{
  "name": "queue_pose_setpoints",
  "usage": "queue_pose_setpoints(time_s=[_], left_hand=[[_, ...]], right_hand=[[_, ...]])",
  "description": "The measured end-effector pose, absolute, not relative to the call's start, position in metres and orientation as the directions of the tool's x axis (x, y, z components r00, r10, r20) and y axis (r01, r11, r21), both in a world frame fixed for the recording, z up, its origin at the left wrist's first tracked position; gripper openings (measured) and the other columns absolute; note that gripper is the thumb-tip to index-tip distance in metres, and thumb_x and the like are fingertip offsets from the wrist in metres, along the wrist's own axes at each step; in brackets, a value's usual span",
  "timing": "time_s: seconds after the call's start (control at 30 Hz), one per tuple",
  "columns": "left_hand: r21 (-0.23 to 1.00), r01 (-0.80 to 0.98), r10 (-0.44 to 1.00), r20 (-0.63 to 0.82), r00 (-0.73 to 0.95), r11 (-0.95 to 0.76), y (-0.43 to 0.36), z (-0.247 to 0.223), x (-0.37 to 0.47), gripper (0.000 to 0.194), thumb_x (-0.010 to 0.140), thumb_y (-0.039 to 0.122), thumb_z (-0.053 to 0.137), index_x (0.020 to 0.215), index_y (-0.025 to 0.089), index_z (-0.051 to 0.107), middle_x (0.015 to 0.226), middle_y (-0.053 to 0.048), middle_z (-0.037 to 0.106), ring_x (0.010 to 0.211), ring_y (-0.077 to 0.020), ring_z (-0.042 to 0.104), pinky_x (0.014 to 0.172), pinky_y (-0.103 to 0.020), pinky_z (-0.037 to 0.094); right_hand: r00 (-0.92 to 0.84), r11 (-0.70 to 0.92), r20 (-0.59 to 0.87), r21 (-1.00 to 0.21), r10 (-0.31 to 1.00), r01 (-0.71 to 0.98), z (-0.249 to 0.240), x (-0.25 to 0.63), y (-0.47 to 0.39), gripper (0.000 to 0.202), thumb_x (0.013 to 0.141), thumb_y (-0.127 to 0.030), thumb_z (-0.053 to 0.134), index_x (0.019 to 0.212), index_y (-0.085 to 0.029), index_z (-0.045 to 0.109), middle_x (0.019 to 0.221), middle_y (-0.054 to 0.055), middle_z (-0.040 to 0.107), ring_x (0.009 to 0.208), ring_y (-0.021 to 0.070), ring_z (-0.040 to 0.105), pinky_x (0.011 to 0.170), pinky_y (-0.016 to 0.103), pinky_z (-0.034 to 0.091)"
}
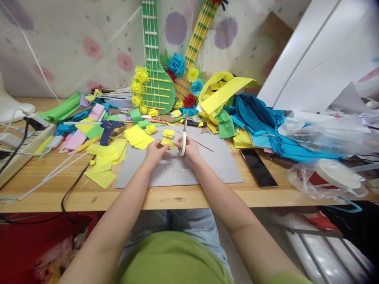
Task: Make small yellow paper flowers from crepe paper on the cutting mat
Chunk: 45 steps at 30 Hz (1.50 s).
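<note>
Over the grey cutting mat [177, 173], your left hand [154, 154] pinches a small yellow paper piece [167, 142] between thumb and fingers. Just to the right of that hand, your right hand [190, 149] is curled around the white-handled scissors [183, 144], whose blades point up and away from you; whether the blades are parted, you cannot tell. Your right fingertips are near the paper piece. Just beyond your left hand sit two crumpled yellow paper flowers, the nearer one [168, 133] and the farther one [151, 129], and to its left lies a stack of yellow squares [138, 137]. A thin stick [203, 145] slants across the mat beside your right hand. Farther left of your left hand, the blue glue gun [108, 129] is among paper scraps. Well to the right of your right hand, a dark phone [258, 167] lies on the wooden worktop [219, 196]. Beyond both hands stand a green paper guitar [161, 88] and a yellow one [199, 35].
</note>
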<state>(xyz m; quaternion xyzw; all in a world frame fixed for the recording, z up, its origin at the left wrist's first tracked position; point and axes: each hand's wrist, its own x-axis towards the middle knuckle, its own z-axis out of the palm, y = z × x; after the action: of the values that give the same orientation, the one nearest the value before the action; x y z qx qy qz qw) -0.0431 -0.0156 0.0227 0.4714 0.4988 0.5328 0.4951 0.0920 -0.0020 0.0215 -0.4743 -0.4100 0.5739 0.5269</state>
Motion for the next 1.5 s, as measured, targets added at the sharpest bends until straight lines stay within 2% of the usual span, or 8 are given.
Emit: queue_pose_setpoints(time_s=[0.17, 0.43, 0.67, 0.8, 0.9, 1.07, 1.2, 1.5], left_hand=[[0.993, -0.113, 0.998, -0.037, -0.058, 0.030, -0.016, 0.022, -0.045, 0.023, 0.054, 0.026, 0.070, 0.070, 0.013, 0.060, 0.067, -0.002, 0.061, 0.067, -0.0148, 0.057, 0.051, -0.024, 0.049], [0.920, -0.364, 0.990, -0.136, 0.048, 0.144, -0.017, 0.023, -0.030, 0.034, 0.058, 0.030, 0.071, 0.087, 0.014, 0.063, 0.093, -0.008, 0.065, 0.086, -0.0183, 0.061, 0.060, -0.025, 0.052], [0.944, -0.310, 0.988, -0.136, -0.068, 0.109, -0.017, 0.021, -0.026, 0.026, 0.054, 0.027, 0.074, 0.070, 0.011, 0.061, 0.078, -0.007, 0.065, 0.084, -0.0221, 0.063, 0.057, -0.025, 0.051], [0.926, -0.357, 0.980, -0.169, -0.107, 0.121, -0.016, 0.024, -0.034, 0.027, 0.052, 0.025, 0.075, 0.072, 0.011, 0.062, 0.083, -0.008, 0.066, 0.084, -0.0210, 0.064, 0.058, -0.024, 0.050], [0.888, -0.448, 0.969, -0.191, -0.159, 0.102, -0.014, 0.027, -0.045, 0.024, 0.055, 0.022, 0.073, 0.074, 0.012, 0.060, 0.087, -0.007, 0.066, 0.086, -0.0191, 0.063, 0.061, -0.023, 0.049], [0.781, -0.621, 0.957, -0.221, -0.188, 0.058, -0.008, 0.029, -0.060, 0.014, 0.063, 0.015, 0.067, 0.074, 0.016, 0.058, 0.082, -0.001, 0.067, 0.087, -0.0128, 0.063, 0.066, -0.019, 0.048], [0.706, -0.707, 0.968, -0.203, -0.149, 0.039, -0.005, 0.026, -0.058, 0.011, 0.067, 0.010, 0.063, 0.075, 0.016, 0.060, 0.074, 0.001, 0.066, 0.078, -0.0100, 0.063, 0.076, -0.023, 0.049], [0.632, -0.774, 0.965, -0.220, -0.143, 0.030, -0.004, 0.026, -0.055, 0.009, 0.073, 0.006, 0.057, 0.074, 0.014, 0.061, 0.074, 0.000, 0.067, 0.076, -0.0092, 0.064, 0.083, -0.025, 0.048]], right_hand=[[0.046, -0.106, -0.118, -0.973, 0.992, -0.206, 0.021, 0.090, -0.001, 0.047, 0.039, -0.033, 0.075, 0.073, -0.019, 0.046, 0.062, -0.007, 0.051, 0.053, 0.0071, 0.045, 0.057, 0.025, 0.040], [0.180, -0.017, -0.083, -0.941, 0.980, -0.339, 0.018, 0.080, -0.006, 0.048, 0.044, -0.040, 0.072, 0.078, -0.021, 0.043, 0.069, -0.005, 0.052, 0.059, 0.0083, 0.048, 0.060, 0.025, 0.041], [0.159, -0.023, -0.081, -0.942, 0.984, -0.334, 0.016, 0.080, -0.007, 0.049, 0.046, -0.042, 0.071, 0.079, -0.021, 0.042, 0.068, -0.005, 0.050, 0.057, 0.0085, 0.047, 0.059, 0.025, 0.040], [0.091, -0.062, -0.075, -0.989, 0.993, -0.133, 0.020, 0.091, -0.001, 0.047, 0.052, -0.049, 0.067, 0.080, -0.020, 0.043, 0.069, -0.003, 0.053, 0.058, 0.0094, 0.047, 0.059, 0.025, 0.039], [-0.016, -0.004, -0.008, -0.974, 1.000, 0.225, 0.026, 0.105, 0.001, 0.042, 0.061, -0.055, 0.058, 0.080, -0.020, 0.045, 0.072, -0.002, 0.053, 0.064, 0.0111, 0.048, 0.061, 0.025, 0.037], [-0.317, 0.218, -0.025, -0.674, 0.948, 0.705, 0.038, 0.117, -0.007, 0.043, 0.064, -0.061, 0.055, 0.078, -0.021, 0.049, 0.071, -0.002, 0.054, 0.064, 0.0127, 0.047, 0.057, 0.024, 0.031], [-0.414, 0.313, -0.070, -0.544, 0.908, 0.778, 0.044, 0.115, -0.011, 0.047, 0.065, -0.066, 0.050, 0.077, -0.020, 0.049, 0.075, 0.000, 0.057, 0.065, 0.0133, 0.048, 0.056, 0.023, 0.030], [-0.456, 0.332, -0.123, -0.524, 0.882, 0.784, 0.054, 0.122, -0.012, 0.051, 0.070, -0.068, 0.043, 0.083, -0.020, 0.051, 0.079, 0.003, 0.059, 0.068, 0.0145, 0.050, 0.058, 0.023, 0.031]])
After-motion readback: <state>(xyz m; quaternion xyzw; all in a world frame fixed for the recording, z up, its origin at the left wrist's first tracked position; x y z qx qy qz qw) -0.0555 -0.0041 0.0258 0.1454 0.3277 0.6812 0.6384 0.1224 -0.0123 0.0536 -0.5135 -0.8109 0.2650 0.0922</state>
